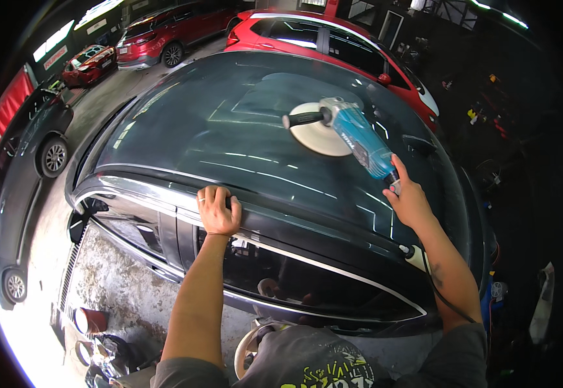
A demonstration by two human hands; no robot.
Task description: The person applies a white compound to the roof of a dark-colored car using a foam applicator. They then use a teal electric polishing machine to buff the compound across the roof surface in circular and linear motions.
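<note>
My right hand is closed around the rear end of a blue electric polisher. The polisher's black side handle sticks out to the left with no hand on it. Its round whitish pad lies against the dark, glossy car roof, on the far right part. Nearer to me, my left hand rests on the roof's near edge, fingers curled over the roof rail. A black power cord hangs beside my right forearm.
By my right forearm, a pale object with a black tip sits at the roof edge. Red cars stand beyond, and a dark car is parked at left. A reddish-brown bucket stands on the floor at lower left.
</note>
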